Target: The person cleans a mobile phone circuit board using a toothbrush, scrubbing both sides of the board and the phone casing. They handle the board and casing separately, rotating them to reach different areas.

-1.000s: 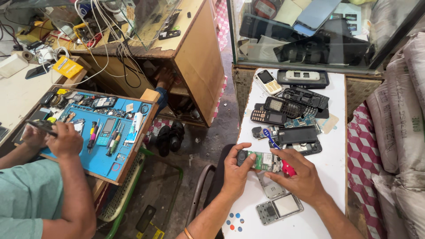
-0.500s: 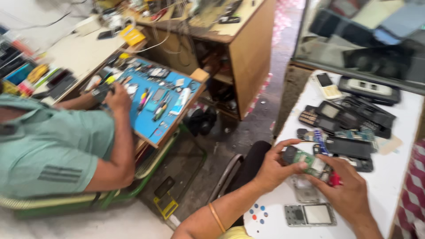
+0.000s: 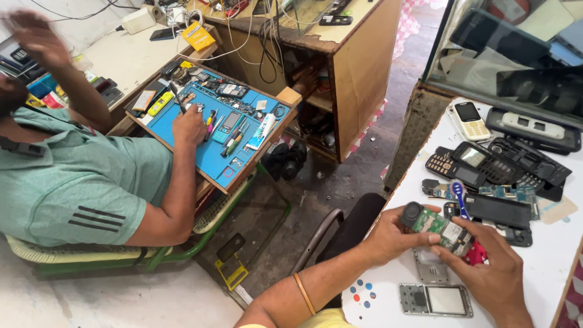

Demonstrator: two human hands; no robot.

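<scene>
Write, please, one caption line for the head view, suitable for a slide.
Left hand and right hand hold a green phone circuit board over a white table.

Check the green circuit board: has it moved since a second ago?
No. Green circuit board still sits between left hand and right hand, just above the bare phone frame on the white table.

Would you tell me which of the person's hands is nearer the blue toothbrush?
Right. The right hand lies just below the blue toothbrush; the left hand sits farther left.
</scene>
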